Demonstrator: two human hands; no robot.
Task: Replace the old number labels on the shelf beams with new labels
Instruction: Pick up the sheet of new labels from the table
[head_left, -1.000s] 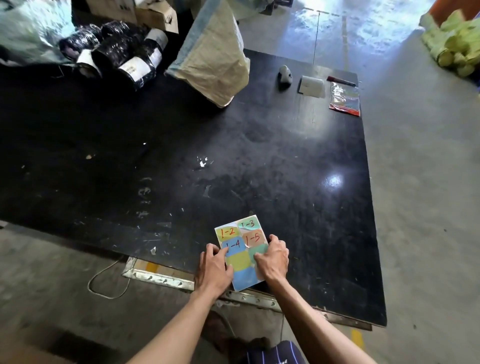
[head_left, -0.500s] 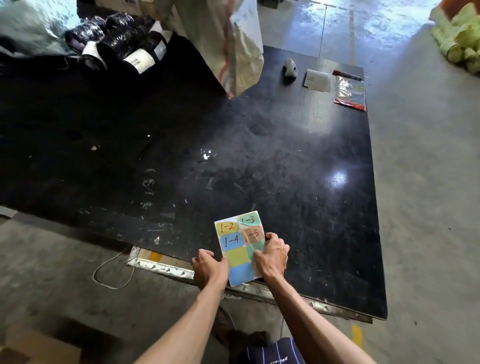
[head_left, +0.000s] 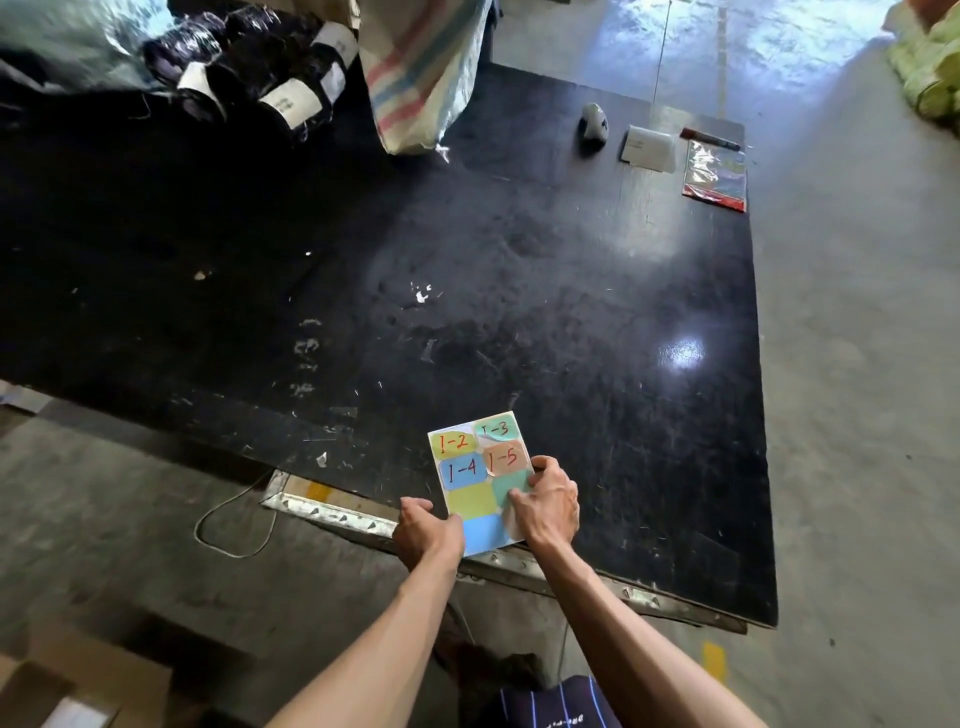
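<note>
At the near edge of the black table (head_left: 519, 312), both hands hold one sheet of coloured labels (head_left: 480, 480); the left hand (head_left: 428, 530) is curled nearly closed round the sheet's lower left edge, knuckles up, so how its fingertips sit underneath cannot be seen; the right hand (head_left: 548, 501) grips the right edge, its fingers (head_left: 519, 501) bent and laid flat on the sheet's face over a teal patch, with a pale flap of paper curling just beneath them. Counted, four labels carry handwritten numbers: 1-2 on yellow (head_left: 453, 442), 1-3 on teal (head_left: 496, 429), 1-4 on blue (head_left: 462, 470), 1-5 on orange-brown (head_left: 503, 458); three blank patches show below them, one yellow-green, one teal, one light blue. Both forearms are bare and reach forward and slightly inward from the lower frame, wrists nearly level, the two hands close together with the sheet between them; the sheet tilts a little, its top leaning left. Far across the table lie one small grey and white object (head_left: 594, 122), one white card (head_left: 649, 148) and one clear packet with a red edge (head_left: 717, 176), well apart from the hands; one woven sack (head_left: 421, 78) and several dark wrapped rolls (head_left: 249, 78) sit at the back left.
</note>
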